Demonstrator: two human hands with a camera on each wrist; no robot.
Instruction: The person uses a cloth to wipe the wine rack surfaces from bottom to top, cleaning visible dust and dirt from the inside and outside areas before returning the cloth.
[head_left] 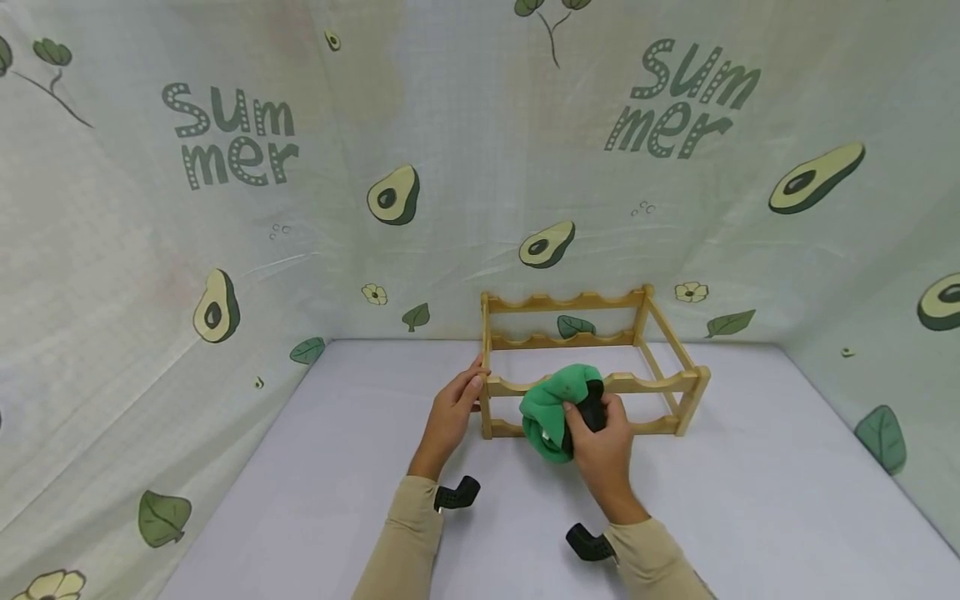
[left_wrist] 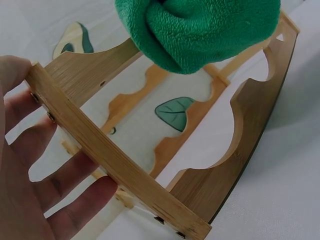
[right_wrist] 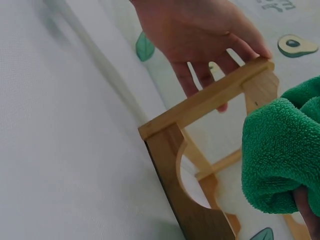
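Observation:
A wooden wine rack (head_left: 652,383) with scalloped rails stands on the white table. My left hand (head_left: 455,408) grips its left end post (left_wrist: 95,135), fingers reaching around the side, as the right wrist view also shows. In front of the rack my right hand (head_left: 603,446) holds a bunched green terry cloth (head_left: 558,400), thumb on its near side. A black part (head_left: 592,406) shows between the cloth and my fingers; its kind is unclear. In the left wrist view the cloth (left_wrist: 205,30) overlaps the front rail. Most of my right hand is hidden in both wrist views.
The white tabletop (head_left: 337,433) extends on both sides of the rack. Right behind it hangs a pale curtain (head_left: 465,250) printed with avocados, leaves and lettering. A black wrist-worn piece (head_left: 457,493) sits at my left sleeve, another (head_left: 588,544) at my right.

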